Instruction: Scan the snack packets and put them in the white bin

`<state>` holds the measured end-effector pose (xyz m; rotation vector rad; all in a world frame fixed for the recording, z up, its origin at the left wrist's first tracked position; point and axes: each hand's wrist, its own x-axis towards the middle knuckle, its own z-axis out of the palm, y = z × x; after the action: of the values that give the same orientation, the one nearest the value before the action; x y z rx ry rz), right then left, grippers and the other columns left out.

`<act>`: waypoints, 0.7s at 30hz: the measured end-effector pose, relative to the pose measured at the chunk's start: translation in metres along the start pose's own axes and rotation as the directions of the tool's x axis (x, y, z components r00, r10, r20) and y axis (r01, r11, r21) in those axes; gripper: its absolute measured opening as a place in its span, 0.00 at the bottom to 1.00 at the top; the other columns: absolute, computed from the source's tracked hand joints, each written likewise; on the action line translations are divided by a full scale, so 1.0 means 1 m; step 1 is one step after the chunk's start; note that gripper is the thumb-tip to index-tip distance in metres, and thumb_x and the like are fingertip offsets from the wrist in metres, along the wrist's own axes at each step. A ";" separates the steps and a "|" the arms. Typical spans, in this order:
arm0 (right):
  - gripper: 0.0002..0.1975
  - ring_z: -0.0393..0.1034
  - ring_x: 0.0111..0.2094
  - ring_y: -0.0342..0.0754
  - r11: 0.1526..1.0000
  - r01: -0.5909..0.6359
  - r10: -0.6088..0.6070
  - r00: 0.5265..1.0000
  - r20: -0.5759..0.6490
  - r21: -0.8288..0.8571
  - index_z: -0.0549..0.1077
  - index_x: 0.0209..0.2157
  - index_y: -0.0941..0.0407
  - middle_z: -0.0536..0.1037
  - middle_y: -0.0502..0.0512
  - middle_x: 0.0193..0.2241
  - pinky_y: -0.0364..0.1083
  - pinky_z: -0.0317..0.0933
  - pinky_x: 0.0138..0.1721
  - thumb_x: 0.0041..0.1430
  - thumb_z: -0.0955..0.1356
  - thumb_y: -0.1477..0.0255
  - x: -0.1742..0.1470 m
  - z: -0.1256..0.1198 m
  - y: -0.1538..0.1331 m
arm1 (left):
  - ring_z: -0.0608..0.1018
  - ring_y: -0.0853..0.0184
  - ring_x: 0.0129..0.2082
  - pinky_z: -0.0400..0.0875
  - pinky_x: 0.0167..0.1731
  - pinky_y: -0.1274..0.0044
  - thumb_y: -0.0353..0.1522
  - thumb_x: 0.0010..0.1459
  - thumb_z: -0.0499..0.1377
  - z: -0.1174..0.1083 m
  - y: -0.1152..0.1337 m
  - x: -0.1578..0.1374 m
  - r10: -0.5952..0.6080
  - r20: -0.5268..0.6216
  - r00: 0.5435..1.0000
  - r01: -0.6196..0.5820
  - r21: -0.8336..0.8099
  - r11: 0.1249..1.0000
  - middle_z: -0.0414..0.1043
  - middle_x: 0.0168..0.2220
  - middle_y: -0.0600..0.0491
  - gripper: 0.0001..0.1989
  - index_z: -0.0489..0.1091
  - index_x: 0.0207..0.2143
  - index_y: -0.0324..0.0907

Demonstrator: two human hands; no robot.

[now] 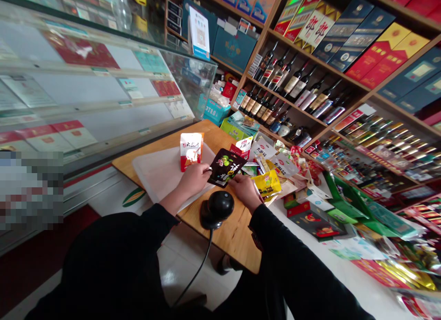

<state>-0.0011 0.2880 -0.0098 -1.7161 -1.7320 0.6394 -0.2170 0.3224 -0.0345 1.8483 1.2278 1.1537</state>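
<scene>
Between my two hands is a dark snack packet (225, 166) with green fruit printed on it. My left hand (195, 176) pinches its left edge, and my right hand (244, 188) grips its lower right corner. Just beyond my left hand, a white and orange snack pouch (191, 150) stands upright on a white tray (151, 171). A black round-headed scanner (221, 205) on a stand sits on the table below the packet, its cable hanging over the front edge. Beside my right hand lies a yellow packet (267, 184) among several other snack packets (263, 150).
The wooden table (237, 239) ends close in front of my body. A glass display counter (138, 95) runs along the left. Shelves with bottles (292, 81) and boxed goods (358, 35) rise behind. Open green boxes (347, 200) and more goods crowd the right.
</scene>
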 end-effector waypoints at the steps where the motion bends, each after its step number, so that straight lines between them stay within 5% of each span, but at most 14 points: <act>1: 0.13 0.60 0.24 0.45 1.000 -0.004 0.004 1.000 -0.003 -0.009 0.71 0.20 0.55 0.70 0.47 0.19 0.44 0.55 0.28 0.54 0.69 0.63 -0.001 0.000 0.000 | 0.68 0.65 0.24 0.52 0.28 0.74 0.34 0.56 0.59 0.000 0.001 0.000 -0.004 -0.002 1.000 0.004 0.010 1.000 0.68 0.21 0.53 0.12 0.65 0.20 0.43; 21: 0.14 0.61 0.26 0.44 0.997 0.044 -0.041 0.998 -0.040 0.067 0.73 0.24 0.55 0.71 0.47 0.21 0.42 0.53 0.28 0.58 0.68 0.60 0.002 0.005 0.015 | 0.69 0.65 0.25 0.55 0.29 0.73 0.32 0.56 0.60 -0.005 0.008 0.001 0.051 -0.043 0.998 -0.049 0.038 0.998 0.69 0.23 0.53 0.12 0.68 0.20 0.43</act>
<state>0.0061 0.2908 -0.0238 -1.6307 -1.6963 0.6349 -0.2181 0.3202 -0.0258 1.9001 1.2414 1.2120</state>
